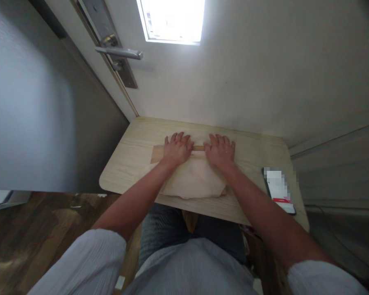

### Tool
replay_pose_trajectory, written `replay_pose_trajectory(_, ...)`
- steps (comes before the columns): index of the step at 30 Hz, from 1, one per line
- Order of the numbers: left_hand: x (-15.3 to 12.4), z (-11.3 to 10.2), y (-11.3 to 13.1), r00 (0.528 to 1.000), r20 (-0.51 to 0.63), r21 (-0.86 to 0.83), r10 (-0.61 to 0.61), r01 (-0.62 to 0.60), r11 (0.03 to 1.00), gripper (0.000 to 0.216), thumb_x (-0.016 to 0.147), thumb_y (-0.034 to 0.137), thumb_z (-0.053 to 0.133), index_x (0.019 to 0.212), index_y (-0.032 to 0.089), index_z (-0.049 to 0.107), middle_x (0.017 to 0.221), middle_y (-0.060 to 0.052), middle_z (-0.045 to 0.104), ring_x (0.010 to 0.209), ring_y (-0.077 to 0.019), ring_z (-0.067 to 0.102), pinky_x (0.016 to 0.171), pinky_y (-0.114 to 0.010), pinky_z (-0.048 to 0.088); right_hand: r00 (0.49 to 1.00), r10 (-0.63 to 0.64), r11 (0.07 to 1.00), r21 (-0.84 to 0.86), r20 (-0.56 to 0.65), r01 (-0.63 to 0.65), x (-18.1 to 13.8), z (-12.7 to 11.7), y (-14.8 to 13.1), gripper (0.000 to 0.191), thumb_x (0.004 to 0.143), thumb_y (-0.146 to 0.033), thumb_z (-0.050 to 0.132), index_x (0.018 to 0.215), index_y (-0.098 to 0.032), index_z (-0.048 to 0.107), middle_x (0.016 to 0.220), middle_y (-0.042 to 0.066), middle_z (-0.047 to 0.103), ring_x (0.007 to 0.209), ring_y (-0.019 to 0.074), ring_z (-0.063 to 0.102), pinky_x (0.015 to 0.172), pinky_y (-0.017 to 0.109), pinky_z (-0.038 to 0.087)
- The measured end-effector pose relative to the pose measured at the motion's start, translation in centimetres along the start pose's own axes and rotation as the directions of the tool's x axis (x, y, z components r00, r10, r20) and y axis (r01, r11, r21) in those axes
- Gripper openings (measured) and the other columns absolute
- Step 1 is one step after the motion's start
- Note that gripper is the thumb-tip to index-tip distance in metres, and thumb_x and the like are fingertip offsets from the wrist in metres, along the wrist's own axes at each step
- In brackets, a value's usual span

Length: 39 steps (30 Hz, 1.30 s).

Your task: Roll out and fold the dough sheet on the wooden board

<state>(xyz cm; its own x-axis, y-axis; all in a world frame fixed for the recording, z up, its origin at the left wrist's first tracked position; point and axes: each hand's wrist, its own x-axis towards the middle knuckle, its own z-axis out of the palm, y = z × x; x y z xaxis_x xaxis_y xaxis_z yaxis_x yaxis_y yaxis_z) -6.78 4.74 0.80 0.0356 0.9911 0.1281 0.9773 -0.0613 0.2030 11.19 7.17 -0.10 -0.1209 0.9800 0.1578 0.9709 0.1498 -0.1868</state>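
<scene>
Under both palms: wooden rod (198, 148), long axis left-to-right, crosswise to the fingers | left hand (176, 149) and right hand (219, 150) pressed flat on it, fingers loosely apart, neither nearer | pale sheet (193, 180) on the wrist side | phone (279, 190) well right of the right fingers | all on table (132, 155)

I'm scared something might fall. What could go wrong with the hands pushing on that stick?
1. The pale sheet reaches the near edge of the table, so it might slide off toward the lap.
2. The phone lies close to the table's front right edge; a bump from the right forearm could knock it down.
3. The left hand and right hand press flat on a thin wooden stick; they might slip.
</scene>
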Motion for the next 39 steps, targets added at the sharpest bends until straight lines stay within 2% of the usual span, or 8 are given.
replay_pose_trajectory(3,-2.7,-0.1,0.7,0.998,-0.061,-0.026,-0.014,0.012,1.000,0.048,0.104,0.050,0.032,0.137,0.027,0.057,0.153,-0.009,0.050,0.142,-0.0320,0.041,0.115,-0.062,0.031,0.999,-0.022,1.000,-0.005,-0.039,0.021,-2.7,-0.2,0.1,0.053,0.102,-0.043,0.033,0.145,-0.019,0.053,0.151,0.013,0.051,0.140,0.0355,0.039,0.114,0.065,0.020)
replay_pose_trajectory(8,-7.3,-0.2,1.2,0.988,-0.131,-0.154,0.083,-0.103,0.983,0.045,0.103,0.046,0.040,0.136,0.020,0.056,0.151,-0.013,0.051,0.142,-0.0306,0.042,0.118,-0.054,0.033,0.995,-0.051,0.999,-0.001,-0.080,0.051,-8.4,-0.6,0.9,0.054,0.104,-0.046,0.032,0.145,-0.017,0.051,0.152,0.013,0.050,0.142,0.0356,0.036,0.115,0.065,0.019)
replay_pose_trajectory(13,-8.7,0.0,1.9,0.975,-0.200,-0.283,0.092,-0.147,0.948,0.045,0.103,0.044,0.041,0.138,0.017,0.051,0.151,-0.014,0.049,0.145,-0.0261,0.040,0.119,-0.045,0.036,0.991,-0.030,0.999,0.028,-0.128,0.034,-10.2,-0.8,2.2,0.055,0.103,-0.047,0.034,0.143,-0.014,0.052,0.149,0.016,0.052,0.139,0.0342,0.040,0.113,0.057,0.028)
replay_pose_trajectory(16,-8.1,0.3,2.6,0.975,-0.199,-0.288,0.101,-0.157,0.945,0.044,0.104,0.044,0.039,0.136,0.018,0.052,0.151,-0.014,0.049,0.144,-0.0254,0.041,0.118,-0.045,0.038,0.990,0.005,0.999,0.046,-0.144,0.002,-9.3,-1.0,2.7,0.054,0.103,-0.047,0.035,0.141,-0.014,0.055,0.147,0.017,0.054,0.137,0.0330,0.043,0.111,0.053,0.032)
replay_pose_trajectory(21,-6.0,0.4,3.2,0.986,-0.143,-0.131,0.082,-0.101,0.986,0.045,0.104,0.044,0.035,0.132,0.018,0.058,0.150,-0.012,0.052,0.144,-0.0300,0.039,0.119,-0.051,0.033,0.986,0.059,0.998,0.004,-0.157,-0.059,-7.3,-0.7,2.8,0.053,0.102,-0.048,0.032,0.138,-0.018,0.058,0.147,0.016,0.054,0.138,0.0362,0.041,0.112,0.066,0.022)
replay_pose_trajectory(25,-4.0,0.2,3.3,0.997,-0.077,-0.040,0.023,-0.026,0.999,0.050,0.105,0.048,0.027,0.137,0.026,0.057,0.155,-0.006,0.048,0.146,-0.0306,0.036,0.119,-0.056,0.027,0.983,0.076,0.997,0.002,-0.166,-0.077,-5.3,-0.3,2.5,0.052,0.102,-0.045,0.031,0.139,-0.020,0.058,0.148,0.014,0.054,0.139,0.0351,0.039,0.113,0.067,0.019)
replay_pose_trajectory(33,0.9,0.3,2.5,0.999,0.036,-0.035,0.014,-0.013,0.999,0.052,0.105,0.048,0.022,0.143,0.030,0.052,0.156,-0.005,0.046,0.145,-0.0283,0.035,0.118,-0.059,0.026,0.993,0.076,0.997,-0.016,-0.091,-0.078,-0.6,-0.5,2.2,0.053,0.100,-0.047,0.033,0.141,-0.021,0.057,0.148,0.014,0.053,0.137,0.0357,0.040,0.112,0.066,0.019)
replay_pose_trajectory(39,3.3,0.7,1.9,0.998,0.063,-0.045,0.030,-0.028,0.999,0.050,0.104,0.048,0.025,0.143,0.030,0.052,0.155,-0.006,0.047,0.142,-0.0289,0.038,0.116,-0.062,0.029,0.996,0.091,0.995,-0.029,-0.008,-0.091,1.4,-0.5,2.4,0.053,0.100,-0.046,0.033,0.142,-0.021,0.055,0.145,0.014,0.055,0.133,0.0362,0.043,0.110,0.066,0.024)
